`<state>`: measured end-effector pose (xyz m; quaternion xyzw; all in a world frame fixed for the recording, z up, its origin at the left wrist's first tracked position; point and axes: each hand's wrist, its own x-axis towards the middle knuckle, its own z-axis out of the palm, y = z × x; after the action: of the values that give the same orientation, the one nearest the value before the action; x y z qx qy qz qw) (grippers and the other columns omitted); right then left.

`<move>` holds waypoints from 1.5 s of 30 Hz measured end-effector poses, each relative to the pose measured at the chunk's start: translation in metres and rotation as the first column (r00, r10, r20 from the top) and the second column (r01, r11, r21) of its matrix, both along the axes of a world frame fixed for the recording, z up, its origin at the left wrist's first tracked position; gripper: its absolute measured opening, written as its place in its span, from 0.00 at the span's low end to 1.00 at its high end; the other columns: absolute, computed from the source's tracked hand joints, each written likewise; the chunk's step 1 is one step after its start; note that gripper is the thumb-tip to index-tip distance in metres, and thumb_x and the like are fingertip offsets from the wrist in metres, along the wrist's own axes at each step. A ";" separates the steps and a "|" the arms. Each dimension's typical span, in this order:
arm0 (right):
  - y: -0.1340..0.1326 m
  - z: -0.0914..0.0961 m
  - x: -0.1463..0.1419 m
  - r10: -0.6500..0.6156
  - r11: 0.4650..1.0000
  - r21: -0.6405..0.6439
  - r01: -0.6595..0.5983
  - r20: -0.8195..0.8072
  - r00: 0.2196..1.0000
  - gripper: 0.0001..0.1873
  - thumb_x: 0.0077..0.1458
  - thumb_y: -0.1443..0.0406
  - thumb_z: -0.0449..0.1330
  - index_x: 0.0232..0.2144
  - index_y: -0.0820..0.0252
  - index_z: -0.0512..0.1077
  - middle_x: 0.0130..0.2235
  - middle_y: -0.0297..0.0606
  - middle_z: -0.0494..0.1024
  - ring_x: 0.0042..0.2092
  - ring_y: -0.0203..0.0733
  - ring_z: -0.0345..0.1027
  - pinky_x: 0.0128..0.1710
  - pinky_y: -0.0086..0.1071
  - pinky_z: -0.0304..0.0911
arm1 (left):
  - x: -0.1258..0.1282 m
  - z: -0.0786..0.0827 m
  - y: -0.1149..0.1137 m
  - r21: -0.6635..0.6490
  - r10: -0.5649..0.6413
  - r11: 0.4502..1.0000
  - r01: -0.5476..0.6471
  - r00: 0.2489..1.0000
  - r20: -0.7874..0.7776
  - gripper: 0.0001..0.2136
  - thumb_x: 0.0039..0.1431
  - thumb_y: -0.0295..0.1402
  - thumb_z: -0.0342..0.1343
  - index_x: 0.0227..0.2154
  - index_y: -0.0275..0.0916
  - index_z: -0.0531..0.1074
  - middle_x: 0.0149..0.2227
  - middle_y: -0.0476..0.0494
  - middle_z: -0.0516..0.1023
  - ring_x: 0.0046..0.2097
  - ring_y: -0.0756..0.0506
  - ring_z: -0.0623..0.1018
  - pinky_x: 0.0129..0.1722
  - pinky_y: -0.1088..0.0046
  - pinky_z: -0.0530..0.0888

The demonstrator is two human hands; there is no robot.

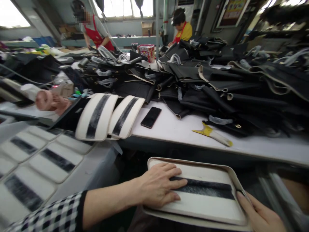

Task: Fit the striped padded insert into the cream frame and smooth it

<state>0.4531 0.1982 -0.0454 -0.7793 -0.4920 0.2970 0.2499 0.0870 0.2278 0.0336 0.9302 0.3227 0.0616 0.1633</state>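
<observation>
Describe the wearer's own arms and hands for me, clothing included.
The left hand is bare, with no glove, ring or watch showing. Its sleeve is black-and-white checked and ends partway along the forearm in a plain black cuff. The right hand is ungloved too; the picture's edge cuts it off, so its sleeve is out of view.

Beyond my white-topped table [173, 130] I see a grey wall [127, 27], bright windows [124, 8], a pale upright pole [157, 32] and a framed poster [233, 13]
</observation>
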 end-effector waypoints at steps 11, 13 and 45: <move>-0.011 0.028 -0.037 0.001 0.999 0.049 0.017 -0.351 0.937 0.33 0.59 0.49 0.55 0.58 0.64 0.67 0.52 0.44 0.76 0.53 0.51 0.69 0.52 0.37 0.64 | 0.061 -0.020 0.026 0.036 -0.097 0.995 0.096 0.995 0.019 0.16 0.65 0.42 0.51 0.51 0.41 0.65 0.51 0.46 0.70 0.52 0.43 0.69 0.54 0.63 0.62; -0.012 0.029 -0.038 0.003 0.998 0.052 0.018 -0.380 0.925 0.33 0.58 0.49 0.55 0.59 0.64 0.66 0.53 0.45 0.75 0.52 0.51 0.70 0.51 0.37 0.66 | 0.073 -0.022 0.029 0.031 -0.142 0.990 0.141 0.990 0.015 0.16 0.65 0.44 0.51 0.51 0.43 0.65 0.50 0.46 0.70 0.51 0.43 0.69 0.52 0.63 0.64; -0.036 0.045 -0.050 0.062 0.992 0.121 -0.046 -0.132 0.989 0.25 0.66 0.53 0.46 0.50 0.63 0.74 0.34 0.40 0.79 0.35 0.44 0.73 0.35 0.28 0.63 | 0.156 -0.021 0.053 0.195 -0.295 0.931 0.308 0.951 -0.095 0.08 0.66 0.40 0.48 0.41 0.42 0.67 0.38 0.43 0.69 0.41 0.41 0.69 0.42 0.60 0.69</move>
<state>0.4032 0.1620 -0.0007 -0.7277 -0.5115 0.3264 0.3198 0.2432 0.2808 0.0128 0.9822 0.1730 0.0392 0.0623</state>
